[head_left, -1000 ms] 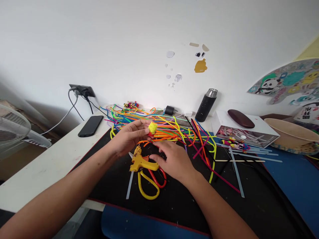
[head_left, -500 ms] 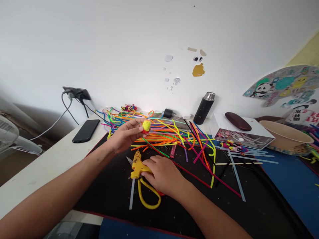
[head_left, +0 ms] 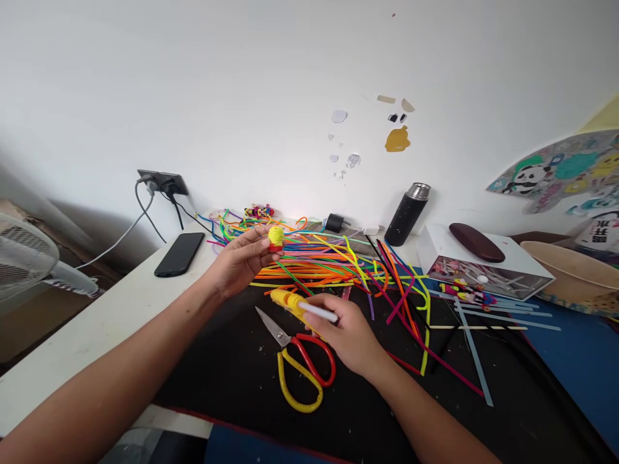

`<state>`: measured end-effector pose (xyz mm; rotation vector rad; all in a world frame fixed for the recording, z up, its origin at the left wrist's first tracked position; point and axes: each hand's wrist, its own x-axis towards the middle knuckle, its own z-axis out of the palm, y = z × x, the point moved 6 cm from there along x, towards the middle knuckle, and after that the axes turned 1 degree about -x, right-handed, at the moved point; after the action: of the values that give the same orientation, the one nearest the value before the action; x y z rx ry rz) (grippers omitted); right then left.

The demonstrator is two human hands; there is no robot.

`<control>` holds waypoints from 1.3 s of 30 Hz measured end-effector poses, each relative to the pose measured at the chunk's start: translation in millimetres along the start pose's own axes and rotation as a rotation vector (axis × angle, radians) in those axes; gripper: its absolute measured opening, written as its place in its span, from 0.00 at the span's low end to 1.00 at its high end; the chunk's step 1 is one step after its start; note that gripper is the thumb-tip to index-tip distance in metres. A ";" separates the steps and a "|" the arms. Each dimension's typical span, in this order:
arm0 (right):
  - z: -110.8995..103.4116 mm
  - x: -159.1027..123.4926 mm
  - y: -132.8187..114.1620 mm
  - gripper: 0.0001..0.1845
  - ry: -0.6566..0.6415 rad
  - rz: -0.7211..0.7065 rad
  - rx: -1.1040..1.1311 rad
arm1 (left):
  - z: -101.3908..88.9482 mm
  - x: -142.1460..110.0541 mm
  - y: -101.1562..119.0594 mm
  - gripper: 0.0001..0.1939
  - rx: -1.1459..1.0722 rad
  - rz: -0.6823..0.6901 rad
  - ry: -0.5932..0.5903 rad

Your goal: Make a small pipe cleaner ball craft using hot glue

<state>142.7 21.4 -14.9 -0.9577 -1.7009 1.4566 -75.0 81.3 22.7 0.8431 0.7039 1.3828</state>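
Between the thumb and fingers of my left hand [head_left: 242,256] is a small yellow and red piece [head_left: 276,237], wound like pipe cleaner. My right hand [head_left: 344,327] is closed round a yellow hot glue gun [head_left: 289,301]. A whitish glue stick [head_left: 318,312] sticks out of the gun's back end. Below it, a pair of scissors [head_left: 283,340] with one yellow and one red handle lies on the black mat [head_left: 227,380]. Many coloured pipe cleaners [head_left: 319,267] are spread behind both hands.
A phone [head_left: 180,254] lies at the left. At the back stand a black flask [head_left: 407,214] and a white box [head_left: 438,248] with a dark case [head_left: 476,242] on top. Glue sticks [head_left: 474,357] and a pipe-cleaner figure [head_left: 468,294] lie at right, near a bowl [head_left: 570,270].
My right hand has lifted the glue gun off the mat and turned it, uncovering the scissors. My left hand still holds the yellow and red piece, and the view has shifted slightly.
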 end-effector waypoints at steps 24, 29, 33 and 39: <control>-15.3 3.5 16.2 0.24 -0.043 0.234 0.721 | -27.7 9.1 -27.5 0.19 -0.114 -0.080 0.106; -19.9 4.7 11.3 0.25 -0.011 0.171 0.564 | -13.2 3.7 -34.4 0.18 -0.047 -0.072 0.031; -30.2 6.2 9.5 0.27 0.068 0.124 0.523 | -3.1 -0.6 -32.7 0.22 -0.008 -0.050 -0.005; -26.4 3.7 3.3 0.29 0.061 0.075 0.463 | 1.8 -2.4 -28.2 0.23 0.026 0.003 -0.032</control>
<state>164.1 37.7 -14.6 -0.8040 -1.2132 1.7487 -58.5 78.9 -0.2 0.8849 0.6978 1.3622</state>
